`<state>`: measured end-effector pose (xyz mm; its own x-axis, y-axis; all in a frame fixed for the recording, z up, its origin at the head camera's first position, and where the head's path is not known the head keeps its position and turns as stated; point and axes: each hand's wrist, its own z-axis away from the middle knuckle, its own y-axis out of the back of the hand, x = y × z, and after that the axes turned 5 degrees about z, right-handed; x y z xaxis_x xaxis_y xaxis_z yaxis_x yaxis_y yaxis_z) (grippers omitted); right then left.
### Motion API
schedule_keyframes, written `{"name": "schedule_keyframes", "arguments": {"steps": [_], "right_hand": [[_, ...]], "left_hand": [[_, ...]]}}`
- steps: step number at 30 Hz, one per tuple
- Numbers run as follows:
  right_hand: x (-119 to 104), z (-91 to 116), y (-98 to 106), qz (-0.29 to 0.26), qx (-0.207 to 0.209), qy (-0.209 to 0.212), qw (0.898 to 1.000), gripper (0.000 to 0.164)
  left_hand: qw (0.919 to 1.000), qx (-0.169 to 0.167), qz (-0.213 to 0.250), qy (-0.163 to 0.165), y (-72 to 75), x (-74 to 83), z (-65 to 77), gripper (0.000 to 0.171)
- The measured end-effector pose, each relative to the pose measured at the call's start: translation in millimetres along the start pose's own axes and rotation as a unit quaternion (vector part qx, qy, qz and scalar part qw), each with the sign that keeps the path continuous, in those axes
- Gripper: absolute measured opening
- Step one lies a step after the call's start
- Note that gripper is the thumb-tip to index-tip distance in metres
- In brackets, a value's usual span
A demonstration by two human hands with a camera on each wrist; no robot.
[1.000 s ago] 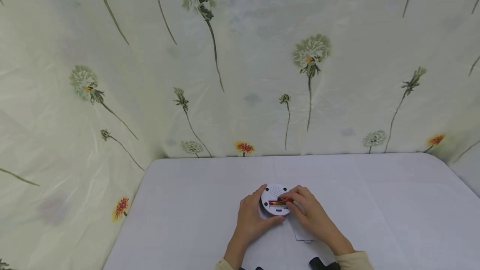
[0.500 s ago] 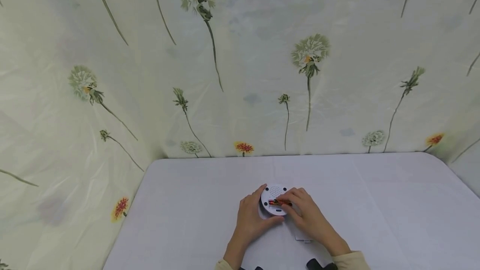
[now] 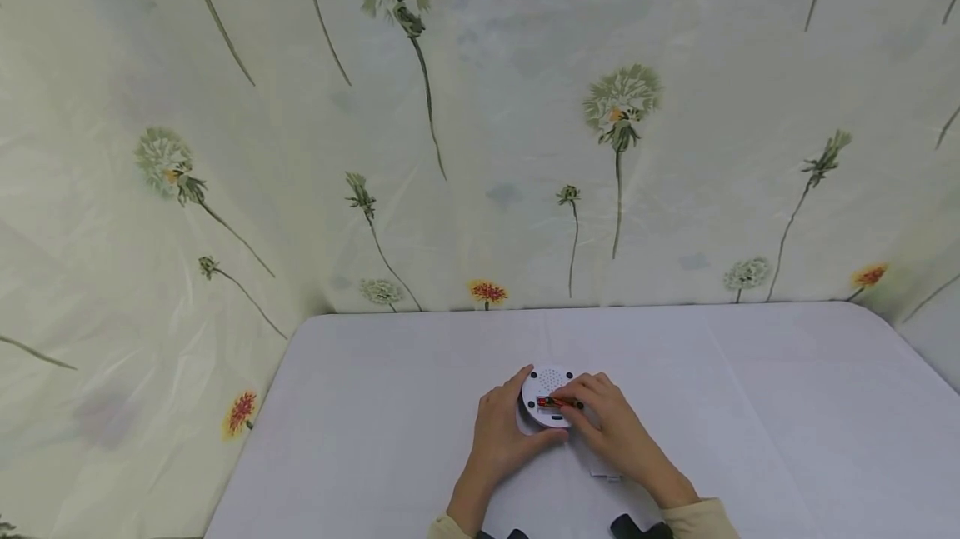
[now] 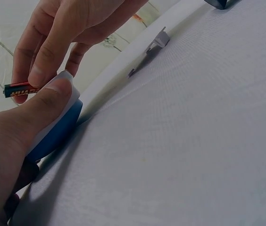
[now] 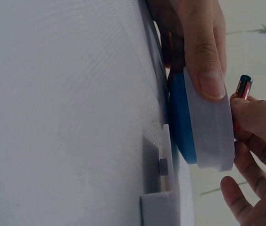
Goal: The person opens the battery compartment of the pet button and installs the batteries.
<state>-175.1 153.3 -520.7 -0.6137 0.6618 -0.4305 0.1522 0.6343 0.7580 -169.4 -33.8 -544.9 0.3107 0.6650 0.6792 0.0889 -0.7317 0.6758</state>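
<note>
My left hand [image 3: 504,431] grips a round white device [image 3: 552,377] by its edge, thumb on the near side. Its underside faces up in the head view, with speaker holes, dark feet and a battery compartment; a blue part [image 4: 60,132] shows below the white rim. Over the compartment, my right hand [image 3: 611,422] pinches a red and dark-green battery [image 4: 19,89] between thumb and fingers. One end of that battery [image 5: 244,85] sticks out past the fingertips. The fingers cover much of the compartment, so I cannot tell what lies inside.
A white plastic piece with a tab [image 4: 159,39], like a battery cover, lies on the white tablecloth [image 3: 397,414] beside the device, partly under my right hand. Behind the table hangs a flower-patterned curtain [image 3: 510,106]. A dark object [image 3: 633,526] is by the right wrist.
My right hand has shifted slightly left over the compartment with its fingers round the battery. Two batteries showed there a second ago; now one is clearly visible. The left hand has held still.
</note>
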Motion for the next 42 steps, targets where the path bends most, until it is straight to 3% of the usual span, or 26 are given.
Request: {"name": "schedule_keyframes", "arguments": {"steps": [13, 26, 31, 35, 38, 42], "right_hand": [[-3.8, -2.2, -4.7, 0.005, 0.03, 0.042, 0.999, 0.027], [-7.9, -1.4, -5.6, 0.004, 0.025, -0.01, 1.0, 0.023], [-10.7, -0.7, -3.8, -0.006, 0.007, -0.046, 0.999, 0.023], [-14.4, -2.2, -3.4, -0.028, 0.0, -0.104, 0.994, 0.045], [-17.2, -4.7, -3.0, -0.066, -0.013, -0.162, 0.985, 0.062], [-20.8, -8.1, -4.2, -0.116, -0.032, -0.216, 0.969, 0.072]], "left_hand": [[1.0, -0.006, -0.003, 0.003, -0.1, -1.1, -0.2, 0.096], [1.0, -0.004, -0.004, 0.003, -0.6, -1.3, -0.4, 0.094], [0.9999, -0.006, -0.007, 0.006, -0.3, 0.3, -0.3, 0.093], [1.0, -0.002, -0.004, 0.005, 0.6, 1.1, 0.4, 0.094], [1.0, 0.002, -0.001, 0.0, 1.2, 1.4, 0.3, 0.094], [0.9999, 0.009, 0.002, -0.01, 1.3, 2.3, -0.2, 0.092]]}}
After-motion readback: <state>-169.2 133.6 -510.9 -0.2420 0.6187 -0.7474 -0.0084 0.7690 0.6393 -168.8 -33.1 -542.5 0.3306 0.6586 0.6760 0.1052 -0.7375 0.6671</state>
